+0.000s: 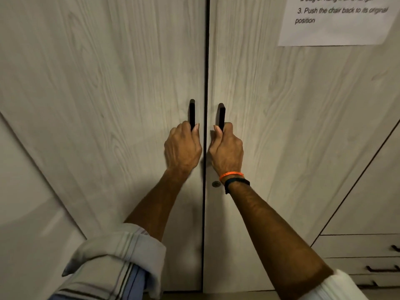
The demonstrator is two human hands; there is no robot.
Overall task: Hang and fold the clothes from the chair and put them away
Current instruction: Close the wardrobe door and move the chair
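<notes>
I see 2 tall pale wood-grain wardrobe doors filling the view, the left door (97, 105) and the right door (303, 126), meeting at a dark vertical seam with both doors flush. To the far right sits a lower unit of drawers (368, 256) with dark pulls. A white paper sheet (337, 20) is stuck high on the right door; I can read "3. Push the chair back to its original position" on it. A rolled-up pale sleeve (121, 263) covers the left forearm. The left hand (183, 148) has its fingers curled round the left black handle (192, 111), and the right hand (226, 150) grasps the right black handle (221, 114) the same way. An orange band (231, 175) and a dark band (237, 183) circle the right wrist. A small round lock (216, 184) sits just beside that wrist. I see no clothes or chair from here.
</notes>
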